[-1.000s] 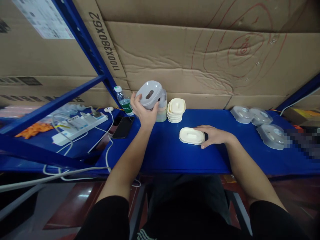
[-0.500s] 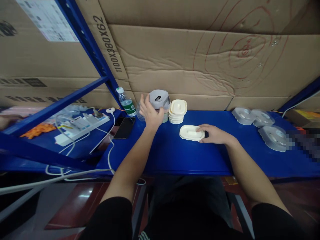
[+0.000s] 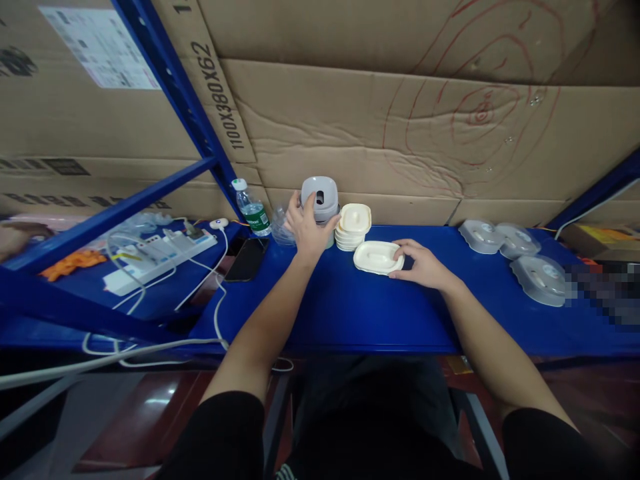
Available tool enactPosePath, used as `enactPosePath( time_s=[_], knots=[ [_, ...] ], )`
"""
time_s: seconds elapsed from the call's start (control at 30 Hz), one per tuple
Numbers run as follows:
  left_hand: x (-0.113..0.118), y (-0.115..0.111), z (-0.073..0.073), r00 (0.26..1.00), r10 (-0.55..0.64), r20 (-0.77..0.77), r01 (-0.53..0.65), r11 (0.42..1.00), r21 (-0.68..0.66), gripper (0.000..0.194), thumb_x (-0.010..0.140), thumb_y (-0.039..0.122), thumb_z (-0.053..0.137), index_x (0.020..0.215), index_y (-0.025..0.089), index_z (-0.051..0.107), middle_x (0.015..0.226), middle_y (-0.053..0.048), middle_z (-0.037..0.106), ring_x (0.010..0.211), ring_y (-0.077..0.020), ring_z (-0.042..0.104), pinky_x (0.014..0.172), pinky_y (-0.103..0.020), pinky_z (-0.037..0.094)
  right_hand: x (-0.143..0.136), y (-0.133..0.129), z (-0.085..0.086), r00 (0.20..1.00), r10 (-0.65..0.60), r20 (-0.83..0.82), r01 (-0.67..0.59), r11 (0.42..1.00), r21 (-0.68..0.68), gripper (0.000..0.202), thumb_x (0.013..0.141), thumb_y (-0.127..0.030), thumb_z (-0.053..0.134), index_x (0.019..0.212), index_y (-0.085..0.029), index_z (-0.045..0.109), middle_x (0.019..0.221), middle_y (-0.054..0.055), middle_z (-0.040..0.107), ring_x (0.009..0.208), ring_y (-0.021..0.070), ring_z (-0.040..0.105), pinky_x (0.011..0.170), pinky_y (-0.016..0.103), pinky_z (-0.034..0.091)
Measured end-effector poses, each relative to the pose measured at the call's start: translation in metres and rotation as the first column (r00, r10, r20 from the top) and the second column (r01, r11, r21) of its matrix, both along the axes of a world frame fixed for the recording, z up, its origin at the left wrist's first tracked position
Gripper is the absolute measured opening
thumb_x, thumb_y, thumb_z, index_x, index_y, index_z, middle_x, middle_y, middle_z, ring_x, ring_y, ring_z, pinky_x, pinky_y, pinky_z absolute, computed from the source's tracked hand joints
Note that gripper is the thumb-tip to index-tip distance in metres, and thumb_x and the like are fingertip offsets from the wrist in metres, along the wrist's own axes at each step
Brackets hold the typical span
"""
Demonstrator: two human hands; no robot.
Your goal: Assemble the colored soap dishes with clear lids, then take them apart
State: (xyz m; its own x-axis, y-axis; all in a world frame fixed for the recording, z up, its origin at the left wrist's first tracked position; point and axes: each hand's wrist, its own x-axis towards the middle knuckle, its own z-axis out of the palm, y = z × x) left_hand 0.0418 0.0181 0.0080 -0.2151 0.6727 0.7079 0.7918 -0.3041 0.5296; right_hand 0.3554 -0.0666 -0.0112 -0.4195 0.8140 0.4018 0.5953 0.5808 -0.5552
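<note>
My left hand (image 3: pixel 309 230) has its thumb and fingers around the near side of a grey rounded lid-like piece (image 3: pixel 320 191) with a dark hole, on top of a stack of similar pieces. Just right of it stands a stack of cream rounded pieces (image 3: pixel 354 229). My right hand (image 3: pixel 419 263) grips the right end of a cream oval piece (image 3: pixel 379 258), which is low over or on the blue table; which of the two cannot be made out. The thumb is at its near edge and the fingers reach over its rim.
On the blue table (image 3: pixel 370 320) are clear plastic covers (image 3: pixel 539 278) at the right, and a water bottle (image 3: pixel 254 212) and a phone (image 3: pixel 246 259) at the left. A power strip (image 3: pixel 160 261) with cables lies beyond the blue frame. Another person's hand (image 3: pixel 20 240) shows far left.
The view has shifted slightly. The grey piece at my left hand has changed its tilt, its hole now more upright. My right hand's fingers have moved a little on the cream oval piece.
</note>
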Motion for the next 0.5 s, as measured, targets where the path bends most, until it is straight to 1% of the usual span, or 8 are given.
enactPosePath(
  time_s=[0.07,0.13,0.23,0.3,0.4,0.5],
  knots=[
    [-0.001,0.001,-0.002,1.000,-0.027,-0.014,0.026,1.000,-0.007,0.090,0.076,0.055,0.086,0.154,0.026,0.052,0.171,-0.021,0.032,0.156,-0.0457,0.035,0.124,-0.067,0.030,-0.001,-0.001,0.003,0.997,-0.034,-0.071,0.038,0.998,0.052,0.041,0.078,-0.055,0.088,0.098,-0.026,0.068,0.139,0.012,0.063,0.131,0.0358,0.062,0.114,0.059,0.046],
    [-0.003,0.001,-0.003,0.999,-0.039,-0.016,0.039,0.999,-0.013,0.101,0.074,0.058,0.087,0.160,0.023,0.045,0.172,-0.023,0.029,0.158,-0.0462,0.031,0.125,-0.067,0.027,-0.002,-0.001,0.006,0.982,-0.070,-0.177,0.090,0.990,0.108,0.043,0.076,-0.056,0.090,0.098,-0.027,0.067,0.139,0.011,0.063,0.131,0.0354,0.061,0.112,0.059,0.048],
    [-0.009,0.004,-0.006,0.999,-0.032,0.010,0.032,0.999,-0.008,0.114,0.073,0.062,0.087,0.165,0.019,0.034,0.173,-0.026,0.027,0.160,-0.0462,0.028,0.127,-0.066,0.027,-0.006,0.003,0.010,0.934,-0.091,-0.345,0.160,0.971,0.179,0.043,0.075,-0.055,0.090,0.098,-0.028,0.065,0.135,0.009,0.063,0.129,0.0332,0.062,0.105,0.056,0.054],
    [-0.013,0.007,-0.008,0.999,-0.034,0.039,0.034,0.999,0.007,0.117,0.074,0.064,0.086,0.166,0.018,0.031,0.172,-0.026,0.027,0.161,-0.0456,0.027,0.127,-0.066,0.028,-0.011,0.010,0.011,0.903,-0.115,-0.414,0.220,0.951,0.215,0.041,0.076,-0.053,0.089,0.098,-0.028,0.064,0.134,0.009,0.062,0.130,0.0322,0.062,0.103,0.054,0.055],
    [-0.018,0.012,-0.011,0.994,-0.078,0.078,0.075,0.996,0.045,0.115,0.077,0.063,0.085,0.166,0.016,0.030,0.171,-0.027,0.028,0.161,-0.0440,0.027,0.128,-0.063,0.029,-0.027,0.028,0.012,0.862,-0.236,-0.449,0.376,0.892,0.253,0.041,0.076,-0.049,0.088,0.099,-0.028,0.062,0.133,0.010,0.058,0.132,0.0325,0.058,0.101,0.053,0.056],
    [-0.019,0.014,-0.014,0.985,-0.139,0.098,0.131,0.988,0.087,0.108,0.081,0.059,0.082,0.165,0.014,0.031,0.172,-0.027,0.027,0.162,-0.0410,0.026,0.131,-0.058,0.028,-0.053,0.051,0.012,0.819,-0.382,-0.429,0.516,0.817,0.257,0.041,0.074,-0.044,0.088,0.098,-0.027,0.059,0.126,0.010,0.053,0.131,0.0322,0.054,0.105,0.053,0.053]
  ],
)
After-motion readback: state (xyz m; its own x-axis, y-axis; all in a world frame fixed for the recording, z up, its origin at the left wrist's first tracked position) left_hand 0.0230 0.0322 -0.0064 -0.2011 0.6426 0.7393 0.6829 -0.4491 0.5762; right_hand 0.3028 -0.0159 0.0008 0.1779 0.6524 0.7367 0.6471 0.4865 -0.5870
